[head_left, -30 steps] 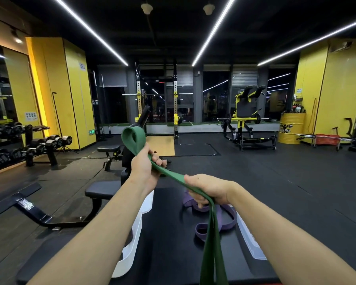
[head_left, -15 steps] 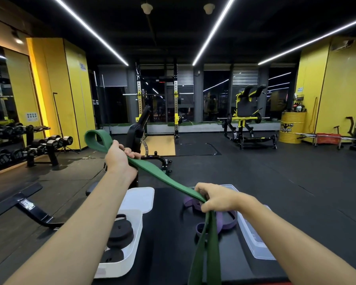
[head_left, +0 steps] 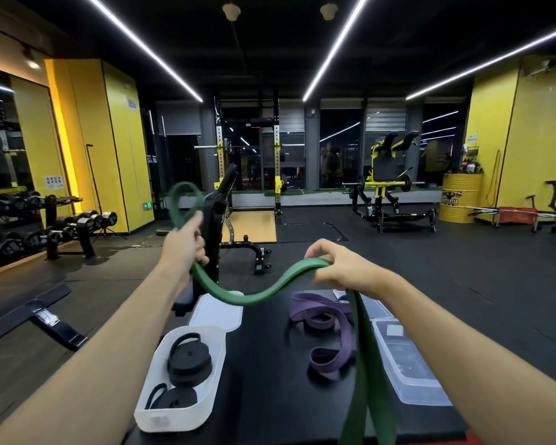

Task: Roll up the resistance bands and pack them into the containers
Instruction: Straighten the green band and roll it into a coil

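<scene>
Over the far left corner of the black tabletop [head_left: 264,380], our left hand [head_left: 183,244] curls round the wide green rubber resistance band [head_left: 260,296], its loop rising beyond our fist. The band sags, climbs to our right hand [head_left: 342,268], which pinches it, then hangs past the tabletop's near edge.

dim gym, bright ceiling light strips [head_left: 334,49], wide-angle edge bending, motion-blurred left hand [head_left: 183,242]
</scene>
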